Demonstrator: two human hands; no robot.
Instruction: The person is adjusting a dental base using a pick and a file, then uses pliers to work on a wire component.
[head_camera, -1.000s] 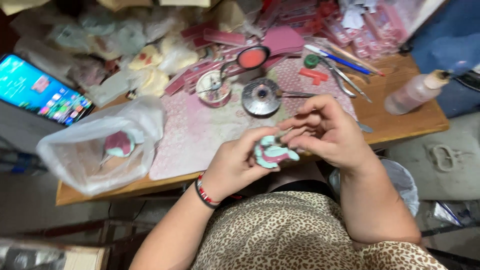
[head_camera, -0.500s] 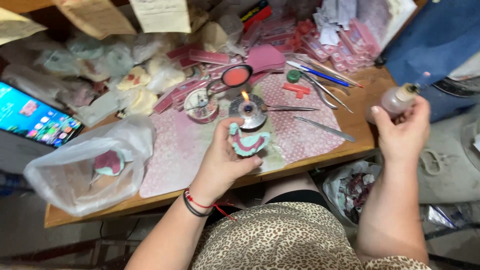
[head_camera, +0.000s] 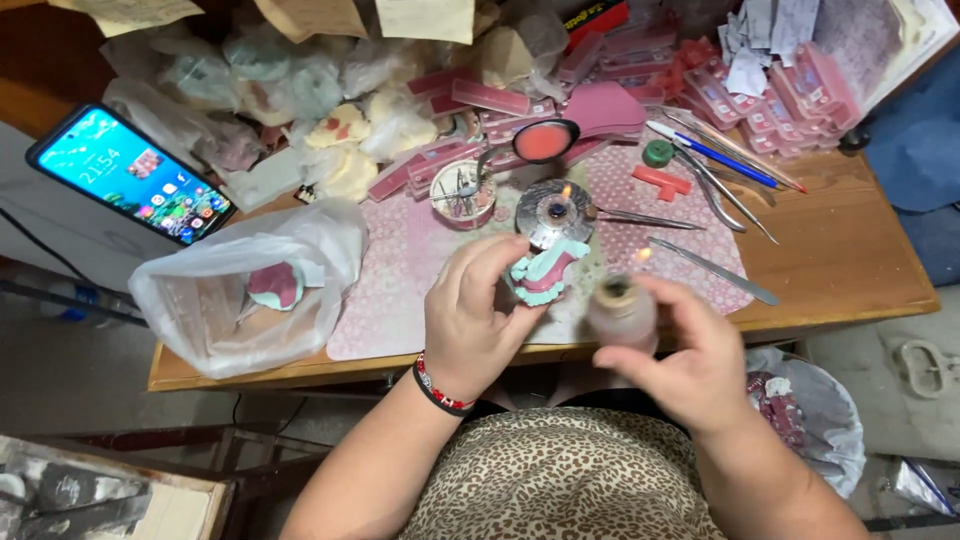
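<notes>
Our left hand (head_camera: 470, 320) grips the pink-and-teal dental model (head_camera: 545, 275) above the worktop (head_camera: 850, 270); our right hand (head_camera: 685, 355) is wrapped around a small bottle (head_camera: 622, 312) just beside it. Nothing applied yet, we'd judge; burner (head_camera: 555, 213) lit.

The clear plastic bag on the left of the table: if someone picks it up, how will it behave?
The plastic bag looks thin and crumpled, so it would probably sag. It seems light, holding only a small pink-and-teal piece, which may slide inside.

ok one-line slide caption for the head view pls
Left hand holds a pink and teal dental model while the right hand tilts a small bottle beside it, above a cluttered wooden table.
</notes>
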